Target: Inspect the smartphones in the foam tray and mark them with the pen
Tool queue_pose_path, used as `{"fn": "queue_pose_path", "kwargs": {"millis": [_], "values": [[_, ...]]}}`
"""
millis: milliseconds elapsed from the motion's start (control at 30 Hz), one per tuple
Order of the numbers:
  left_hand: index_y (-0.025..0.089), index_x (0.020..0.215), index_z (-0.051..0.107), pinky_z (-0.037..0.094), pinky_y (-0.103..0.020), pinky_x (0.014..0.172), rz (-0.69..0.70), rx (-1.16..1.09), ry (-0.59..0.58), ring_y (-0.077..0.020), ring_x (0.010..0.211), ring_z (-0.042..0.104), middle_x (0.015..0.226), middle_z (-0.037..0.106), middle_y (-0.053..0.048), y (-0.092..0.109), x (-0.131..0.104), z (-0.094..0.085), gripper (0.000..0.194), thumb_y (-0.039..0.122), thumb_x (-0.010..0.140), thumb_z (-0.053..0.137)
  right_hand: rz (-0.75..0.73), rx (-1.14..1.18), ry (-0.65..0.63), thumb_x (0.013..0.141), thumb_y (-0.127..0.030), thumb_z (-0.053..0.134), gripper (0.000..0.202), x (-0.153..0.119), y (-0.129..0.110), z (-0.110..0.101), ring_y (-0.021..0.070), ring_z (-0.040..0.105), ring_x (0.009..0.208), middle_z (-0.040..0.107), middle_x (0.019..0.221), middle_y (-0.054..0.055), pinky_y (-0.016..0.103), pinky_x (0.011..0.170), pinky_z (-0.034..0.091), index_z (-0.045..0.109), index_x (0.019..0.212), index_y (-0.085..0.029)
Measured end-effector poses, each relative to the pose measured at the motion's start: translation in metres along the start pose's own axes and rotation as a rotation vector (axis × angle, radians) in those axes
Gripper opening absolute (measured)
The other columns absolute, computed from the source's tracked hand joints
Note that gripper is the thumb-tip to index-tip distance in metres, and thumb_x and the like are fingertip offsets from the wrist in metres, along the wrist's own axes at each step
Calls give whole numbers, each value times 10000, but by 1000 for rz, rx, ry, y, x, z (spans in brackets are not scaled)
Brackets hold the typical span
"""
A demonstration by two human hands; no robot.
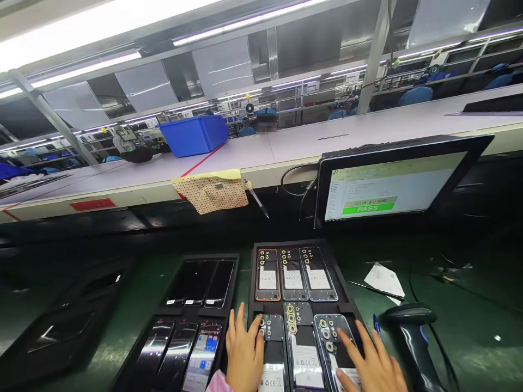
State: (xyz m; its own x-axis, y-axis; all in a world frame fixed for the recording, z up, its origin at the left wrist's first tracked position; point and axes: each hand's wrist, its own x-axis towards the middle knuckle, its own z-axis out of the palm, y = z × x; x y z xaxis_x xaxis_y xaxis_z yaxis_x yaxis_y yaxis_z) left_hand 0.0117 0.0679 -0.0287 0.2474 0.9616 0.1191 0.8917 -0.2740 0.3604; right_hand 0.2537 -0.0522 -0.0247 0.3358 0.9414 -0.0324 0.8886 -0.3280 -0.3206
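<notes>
phones [304,351] with bare batteries lie in two rows in black tray [346,294]. left hand [245,351] at front-left phone [273,351], cannot tell if gripping. right hand [373,359], fingers splayed, unclenched, over front-right phone [339,356]; scanner [414,340] just beside.

Coverless phones [305,348], backs up, two rows of three in black tray [342,286]; white labels [267,279] showing.

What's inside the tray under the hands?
Tray: six phones, two rows of three, with white labels. Left hand covers some of the front-left phone, right hand some of the front-right phone; anything beneath the phones is hidden.
</notes>
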Motion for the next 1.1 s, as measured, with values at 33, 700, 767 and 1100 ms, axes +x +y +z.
{"fn": "queue_pose_path", "kwargs": {"millis": [33, 700, 767, 1100], "values": [[315, 1069, 589, 270, -517, 990, 7, 15, 7, -310, 1316, 114, 1411, 252, -34, 3, 4, -2, 348, 231, 818, 364, -51, 14, -26, 783, -425, 384, 450, 11, -9, -7, 344, 214, 1286, 317, 1405, 69, 577, 926, 304, 484, 1211, -325], [218, 1019, 604, 302, -491, 962, 67, 126, 61, -316, 1303, 150, 1378, 350, -53, 14, 9, -7, 312, 207, 801, 381, -63, -148, 71, 760, -174, 345, 334, 80, -66, -4, 332, 230, 1279, 418, 1334, 105, 550, 991, 172, 666, 852, -177], [204, 1010, 594, 310, -491, 959, 76, 92, 60, -310, 1306, 144, 1384, 341, -49, 13, 10, -8, 309, 187, 813, 356, -64, -125, 70, 763, -190, 348, 329, 80, -66, -3, 328, 215, 1284, 404, 1343, 99, 550, 995, 162, 660, 870, -181], [189, 822, 571, 308, -493, 966, 89, 6, 25, -301, 1305, 135, 1361, 363, -37, 15, 15, -10, 259, 143, 810, 316, -62, -36, 32, 747, -219, 377, 255, 81, -65, -5, 351, 172, 1289, 412, 1330, 94, 579, 988, 126, 623, 692, -184]]}}
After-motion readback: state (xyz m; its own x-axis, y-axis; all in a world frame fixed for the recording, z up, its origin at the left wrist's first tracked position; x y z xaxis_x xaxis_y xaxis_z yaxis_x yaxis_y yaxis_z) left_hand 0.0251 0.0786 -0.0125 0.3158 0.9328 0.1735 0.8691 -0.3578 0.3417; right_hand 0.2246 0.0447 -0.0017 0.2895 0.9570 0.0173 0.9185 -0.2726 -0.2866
